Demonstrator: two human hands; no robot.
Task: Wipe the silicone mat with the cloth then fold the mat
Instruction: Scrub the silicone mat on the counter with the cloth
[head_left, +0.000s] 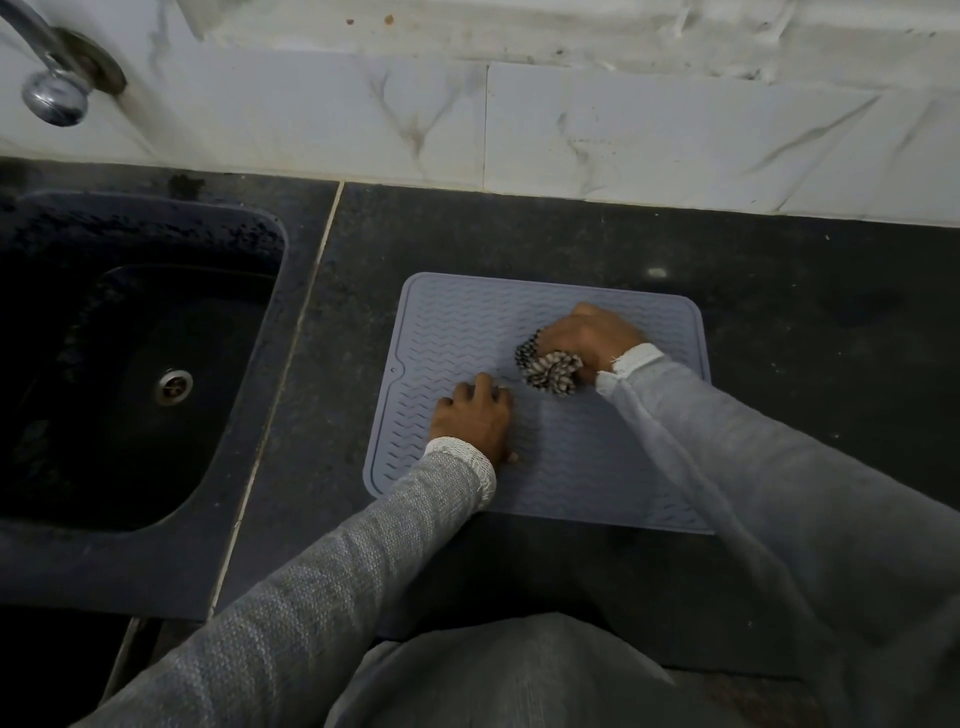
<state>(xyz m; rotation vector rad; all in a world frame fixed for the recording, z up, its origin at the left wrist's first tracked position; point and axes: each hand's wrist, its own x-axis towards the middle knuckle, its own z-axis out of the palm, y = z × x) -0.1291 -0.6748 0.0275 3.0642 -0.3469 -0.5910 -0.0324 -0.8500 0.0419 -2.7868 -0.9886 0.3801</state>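
Mat (457, 332) beside sink (78, 561): left hand (472, 421) flat, right hand (589, 338) fingers clamp cloth (550, 371).

My right sleeve (737, 467) covers the mat's (457, 332) near right corner; the tap (52, 78) runs off frame.

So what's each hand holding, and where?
Right hand grips the bunched cloth from above. Left hand holds nothing, pressing on the mat.
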